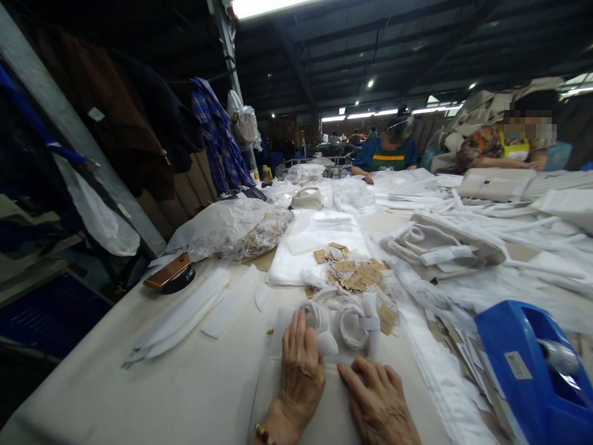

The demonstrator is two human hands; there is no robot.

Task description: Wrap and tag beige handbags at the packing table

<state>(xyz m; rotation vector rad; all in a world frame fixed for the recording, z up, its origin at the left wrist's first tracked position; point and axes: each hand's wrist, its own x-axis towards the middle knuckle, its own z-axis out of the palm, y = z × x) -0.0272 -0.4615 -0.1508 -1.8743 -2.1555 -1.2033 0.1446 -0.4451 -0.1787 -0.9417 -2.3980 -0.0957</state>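
Observation:
My left hand (pixel 299 369) lies flat, fingers stretched out, on a clear plastic bag (pixel 271 383) at the near edge of the white table (pixel 139 395). Its fingertips reach a small white fabric piece (pixel 327 343). Beside it, my right hand (pixel 377 402) also rests flat on the bag with its fingers spread forward. Just beyond the fingers lie rolled white fabric bands (pixel 354 321) and a heap of brown paper tags (pixel 354 272).
A blue tape dispenser (pixel 532 364) stands at the near right. White strips (pixel 185 315) and a phone (pixel 167 272) lie left, by a bag of tags (pixel 231 228). Folded white cloth (pixel 440 247) covers the right side. Two other people work at the far end. Clothes hang at left.

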